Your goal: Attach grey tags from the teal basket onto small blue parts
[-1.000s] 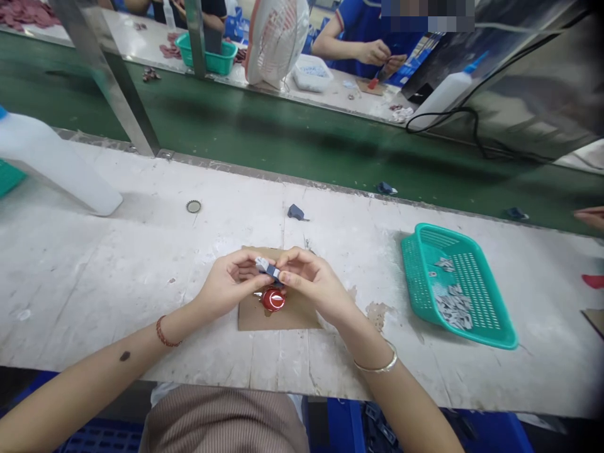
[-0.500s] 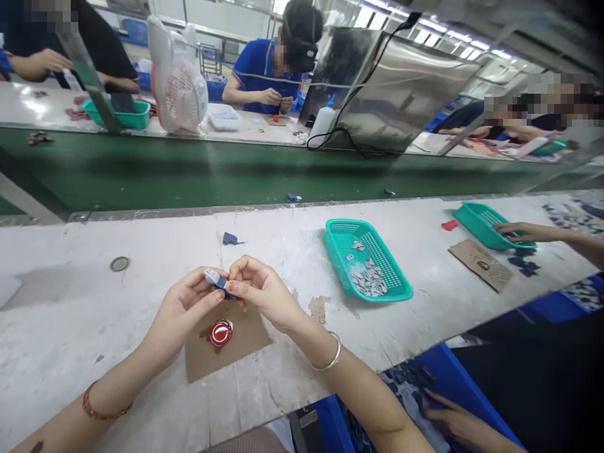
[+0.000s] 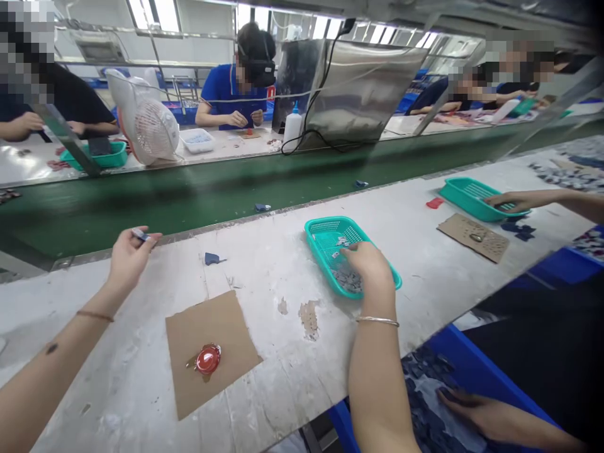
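1. Head view, from where I'm standing: the left grip [image 3: 128,257] is up near the far edge of the tabletop [image 3: 276,352], fingertips pinched around a small blue-and-white piece [image 3: 140,234].
2. Well to the right of that, the right grip [image 3: 372,267] dips into a green basket [image 3: 325,248], fingers bent down among pale grey pieces [image 3: 346,280]; I can't tell whether they have hold of one. A silver bangle [image 3: 377,321] circles the wrist just behind.
3. Between the two grips, and nearer the person, a red round dish [image 3: 208,360] sits glossy on a square of brown cardboard [image 3: 229,321].
4. Just right of the left grip and a little nearer the person, a dark blue piece [image 3: 212,258] lies on the tabletop.
5. Beyond both grips runs a green strip [image 3: 198,214], with a small dark scrap [image 3: 262,207] resting at its near edge.
6. Off to the right of the right grip, a co-worker's hand [image 3: 512,201] reaches into a second green basket [image 3: 465,196]; a piece of speckled cardboard [image 3: 462,234] lies just in front of it.
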{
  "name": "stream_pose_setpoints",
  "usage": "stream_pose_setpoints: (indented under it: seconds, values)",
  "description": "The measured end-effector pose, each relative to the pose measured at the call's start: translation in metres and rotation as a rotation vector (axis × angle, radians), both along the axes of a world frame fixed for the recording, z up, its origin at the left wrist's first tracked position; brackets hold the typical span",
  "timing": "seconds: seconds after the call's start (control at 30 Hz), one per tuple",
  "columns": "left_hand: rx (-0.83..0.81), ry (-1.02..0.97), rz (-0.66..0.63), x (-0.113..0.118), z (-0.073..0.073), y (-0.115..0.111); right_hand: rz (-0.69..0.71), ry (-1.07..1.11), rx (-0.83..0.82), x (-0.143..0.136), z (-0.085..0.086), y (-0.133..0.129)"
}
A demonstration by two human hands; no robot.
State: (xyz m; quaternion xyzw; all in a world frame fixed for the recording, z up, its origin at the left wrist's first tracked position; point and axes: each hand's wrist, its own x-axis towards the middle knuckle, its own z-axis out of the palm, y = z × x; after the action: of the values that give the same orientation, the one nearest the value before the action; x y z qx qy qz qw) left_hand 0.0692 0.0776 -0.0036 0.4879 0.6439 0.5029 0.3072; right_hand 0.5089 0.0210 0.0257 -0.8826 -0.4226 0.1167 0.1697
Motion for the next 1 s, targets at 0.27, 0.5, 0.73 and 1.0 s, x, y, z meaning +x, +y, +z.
stream_pose_setpoints:
  seconds: [0.27, 0.5, 0.73, 1.0]
  values:
    - [-0.025, 0.481, -0.04, -0.043, -0.003, 0.065, 0.021, -0.043, -0.054, 0.009, -0.024, 0.014]
    - [-0.068, 0.808, -0.102, -0.049, -0.005, 0.088, 0.13, 0.003, -0.029, 0.006, -0.021, 0.014]
    - [0.081, 0.948, -0.249, 0.016, -0.002, 0.102, 0.226, 0.147, 0.063, 0.002, -0.02, 0.012]
    - [0.073, 0.715, -0.577, 0.132, -0.009, 0.122, 0.283, 0.485, 0.187, -0.007, -0.019, 0.01]
